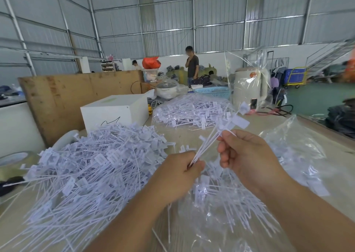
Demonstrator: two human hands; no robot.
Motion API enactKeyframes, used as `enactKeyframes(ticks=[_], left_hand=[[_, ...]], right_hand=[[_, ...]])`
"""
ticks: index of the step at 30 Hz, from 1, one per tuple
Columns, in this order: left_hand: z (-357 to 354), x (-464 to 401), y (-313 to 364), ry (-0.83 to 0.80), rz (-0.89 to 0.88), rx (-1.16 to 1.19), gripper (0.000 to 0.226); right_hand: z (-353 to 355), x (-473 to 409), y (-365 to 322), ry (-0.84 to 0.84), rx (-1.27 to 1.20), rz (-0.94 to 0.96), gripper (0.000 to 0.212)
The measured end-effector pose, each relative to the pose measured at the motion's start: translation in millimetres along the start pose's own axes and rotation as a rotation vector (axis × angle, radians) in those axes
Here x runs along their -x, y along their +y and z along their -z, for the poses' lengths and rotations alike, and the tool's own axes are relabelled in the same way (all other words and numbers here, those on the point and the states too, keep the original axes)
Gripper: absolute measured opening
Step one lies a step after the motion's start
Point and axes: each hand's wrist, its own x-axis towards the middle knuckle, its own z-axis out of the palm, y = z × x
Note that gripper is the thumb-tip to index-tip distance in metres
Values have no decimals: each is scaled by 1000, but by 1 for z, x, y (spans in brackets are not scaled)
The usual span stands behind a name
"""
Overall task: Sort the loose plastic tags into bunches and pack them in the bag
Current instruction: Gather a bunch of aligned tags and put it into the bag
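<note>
While your left hand (180,173) pinches the bunch of tags (215,138) at its tails | right hand (244,153) grips higher | square the heads before bagging.

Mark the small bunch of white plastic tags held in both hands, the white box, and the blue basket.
small bunch of white plastic tags (208,143), head view, on the thin stems.
white rectangular box (115,112), head view, front face.
blue plastic basket (215,93), head view, slotted side wall.

Both hands (211,167) and forearms are bare, without sleeves.
</note>
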Motion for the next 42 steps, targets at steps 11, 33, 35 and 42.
enactKeyframes(ticks=[11, 33, 35, 42], left_hand=[[3, 1, -2, -20, 9, 28, 30], [19, 4, 13, -65, 33, 13, 31], [21, 4, 14, -85, 41, 21, 19], [19, 5, 20, -243, -26, -9, 20]], right_hand=[[-12, 9, 3, -114, -42, -64, 27], [-17, 17, 4, -63, 176, 143, 42], [-18, 20, 2, -66, 133, 167, 29], [-18, 18, 0, -63, 156, 213, 22]])
